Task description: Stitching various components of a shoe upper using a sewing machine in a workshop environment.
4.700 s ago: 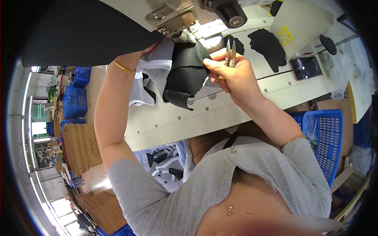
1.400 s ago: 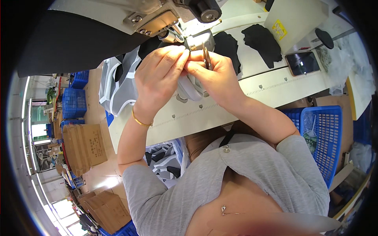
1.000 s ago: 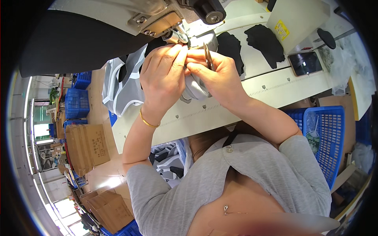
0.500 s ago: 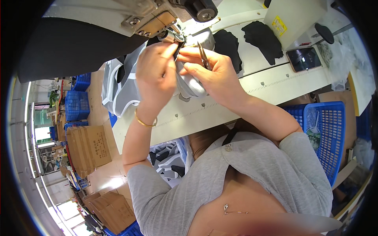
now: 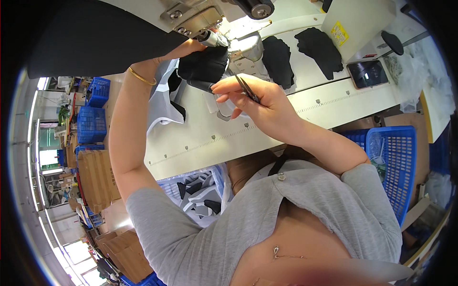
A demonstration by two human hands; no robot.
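A black fabric piece (image 5: 204, 64) lies at the needle area of the sewing machine (image 5: 202, 24), its near edge folded. My left hand (image 5: 188, 47) reaches in on the far left side of this piece, beneath the machine head. Its fingers are hidden by the machine and the cloth. Small dark scissors (image 5: 246, 89) are tucked in my right hand (image 5: 260, 97), blades pointing up toward the machine. That hand's index fingertip meets the black piece's lower right corner. Grey fabric with white edging (image 5: 164, 107) spreads out under my left forearm.
Two black fabric pieces (image 5: 278, 62) (image 5: 318, 50) lie on the table (image 5: 191, 152), with a phone (image 5: 367, 73) at the right. A blue basket (image 5: 393, 167) stands by my right elbow. Below the table edge, a bag (image 5: 222, 183) holds grey and black pieces. Large black sheet (image 5: 95, 43) hangs at upper left.
My left hand has moved up and left, under the machine head, uncovering the black piece. My right hand has dropped slightly, still with the scissors. The grey fabric has shifted.
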